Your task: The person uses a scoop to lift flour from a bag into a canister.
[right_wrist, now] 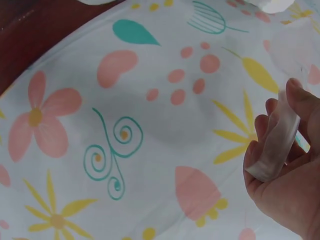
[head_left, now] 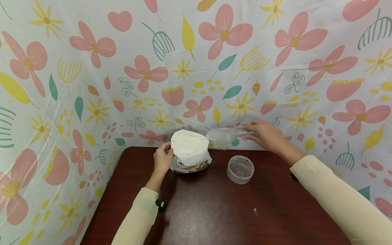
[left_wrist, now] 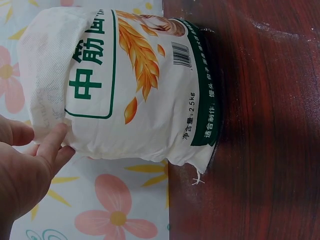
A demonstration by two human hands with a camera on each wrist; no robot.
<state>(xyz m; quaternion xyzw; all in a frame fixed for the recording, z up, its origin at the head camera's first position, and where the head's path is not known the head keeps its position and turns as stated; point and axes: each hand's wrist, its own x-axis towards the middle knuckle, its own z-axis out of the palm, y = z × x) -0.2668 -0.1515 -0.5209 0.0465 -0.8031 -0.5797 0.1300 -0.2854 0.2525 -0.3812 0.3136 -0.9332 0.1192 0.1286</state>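
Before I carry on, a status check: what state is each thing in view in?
Flour bag: upright, open, rim folded outward
Scoop: held clear of the table; load unclear
Clear tub: upright, lidless
Table: some white specks
Left hand: holding the bag's rim
Right hand: gripping the scoop's handle

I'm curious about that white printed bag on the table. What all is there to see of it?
The white bag stands upright near the back edge of the dark table. It looks like woven cloth, its top folded outward into a cuff. The front carries green characters, golden wheat, a barcode, "2.5kg" and a dark green band along the bottom; loose threads stick out at a lower corner. The left hand pinches the cuff's side. Whether the nearby clear scoop touches it, I can't tell.
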